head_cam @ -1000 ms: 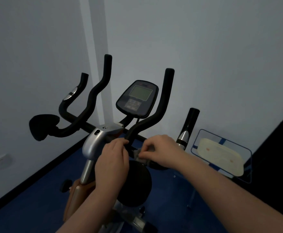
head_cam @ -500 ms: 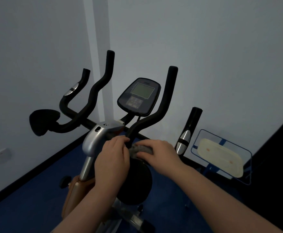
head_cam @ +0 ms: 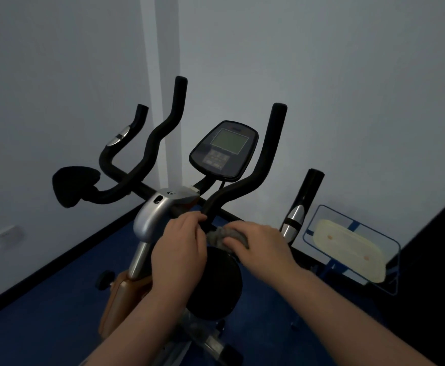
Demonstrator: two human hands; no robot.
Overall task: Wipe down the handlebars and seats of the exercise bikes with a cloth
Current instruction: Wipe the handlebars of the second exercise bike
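An exercise bike stands in front of me with black foam handlebars (head_cam: pixel 266 159) that rise around a grey console (head_cam: pixel 224 150). My right hand (head_cam: pixel 258 244) grips a crumpled grey cloth (head_cam: pixel 220 235) wrapped on the bar at the base of the right inner handle. My left hand (head_cam: pixel 180 249) holds the same bar just left of the cloth, fingers curled over it. A black elbow pad (head_cam: pixel 75 184) sits on the left end of the bars, and another (head_cam: pixel 214 283) lies below my hands. The seat is out of view.
White walls meet in a corner close behind the bike. The floor (head_cam: pixel 44 307) is dark blue. A blue-framed rack holding a cream pad (head_cam: pixel 348 249) stands at the right, beside the outer right grip (head_cam: pixel 304 204). A wall socket (head_cam: pixel 6 233) sits low on the left.
My right hand has slid the cloth a little leftward along the bar toward my left hand. The left hand has kept its place. The view has shifted slightly.
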